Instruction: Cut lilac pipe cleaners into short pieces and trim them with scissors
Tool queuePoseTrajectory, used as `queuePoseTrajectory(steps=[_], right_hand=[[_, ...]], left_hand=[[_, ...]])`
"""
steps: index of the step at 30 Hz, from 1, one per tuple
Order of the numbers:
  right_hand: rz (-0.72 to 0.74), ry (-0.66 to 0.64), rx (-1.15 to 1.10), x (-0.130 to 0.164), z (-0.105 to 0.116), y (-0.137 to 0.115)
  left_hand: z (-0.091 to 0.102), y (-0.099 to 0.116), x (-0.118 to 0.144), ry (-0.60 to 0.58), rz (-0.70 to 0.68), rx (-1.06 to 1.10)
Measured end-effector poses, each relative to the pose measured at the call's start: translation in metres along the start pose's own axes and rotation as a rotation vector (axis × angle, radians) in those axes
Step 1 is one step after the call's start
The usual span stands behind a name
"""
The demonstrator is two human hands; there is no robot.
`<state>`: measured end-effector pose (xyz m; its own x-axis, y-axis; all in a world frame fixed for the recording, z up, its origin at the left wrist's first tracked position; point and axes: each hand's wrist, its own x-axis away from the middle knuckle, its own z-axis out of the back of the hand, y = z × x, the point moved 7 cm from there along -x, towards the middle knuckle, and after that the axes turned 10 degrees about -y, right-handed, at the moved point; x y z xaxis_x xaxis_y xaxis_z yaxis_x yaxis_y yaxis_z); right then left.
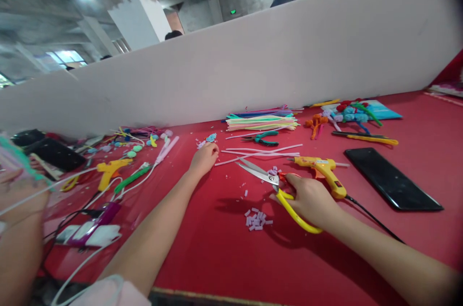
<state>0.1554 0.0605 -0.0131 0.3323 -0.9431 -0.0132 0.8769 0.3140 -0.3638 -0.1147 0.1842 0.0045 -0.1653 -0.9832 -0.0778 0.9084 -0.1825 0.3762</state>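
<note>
— What did the right hand point(307, 197) have?

— It was wrapped around metal-bladed scissors with yellow and red handles point(271, 179). The blades stood slightly parted, pointing left and away from the wearer.

— And the left hand point(205, 157)?

— Its arm was stretched forward, palm side down, fingers bent. I couldn't tell whether they pinched anything; small blue fuzzy scraps point(211, 137) lay just past them.

— Where were the long, thin, pale lilac fuzzy stems point(258, 154)?

— Between the hands, to the right of the left one and beyond the right one. They ran mostly crosswise on the red bench point(202, 253), one slanting over the others. Their left ends lay just beside the left hand, so that was the nearer one.

— Did the scissor tips touch them?

— They overlapped the lowest stem in view; contact I couldn't judge. The right forearm came in from the lower right, its wrist low.

— Farther out?

— A loose heap of short lilac pieces point(256, 220) lay nearer the wearer, teal-handled pliers point(266, 139) beyond the stems, and a yellow glue gun point(325, 168) to the right.
</note>
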Motion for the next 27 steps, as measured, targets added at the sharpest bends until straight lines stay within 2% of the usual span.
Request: queuePoseTrajectory(steps=[8,14,19,27], right_hand=[[-0.007,-0.009,0.011,-0.001,0.001,0.000],[0.001,-0.018,0.009,0.000,-0.001,0.001],[-0.004,-0.017,0.015,-0.001,-0.002,0.002],[-0.004,-0.021,0.017,0.000,-0.003,0.002]], left_hand=[[-0.004,-0.026,-0.006,0.069,0.114,0.394],[-0.009,-0.026,0.001,0.026,0.138,0.562],[-0.013,-0.021,0.005,0.005,0.141,0.631],[-0.003,-0.023,0.011,0.088,0.172,0.597]])
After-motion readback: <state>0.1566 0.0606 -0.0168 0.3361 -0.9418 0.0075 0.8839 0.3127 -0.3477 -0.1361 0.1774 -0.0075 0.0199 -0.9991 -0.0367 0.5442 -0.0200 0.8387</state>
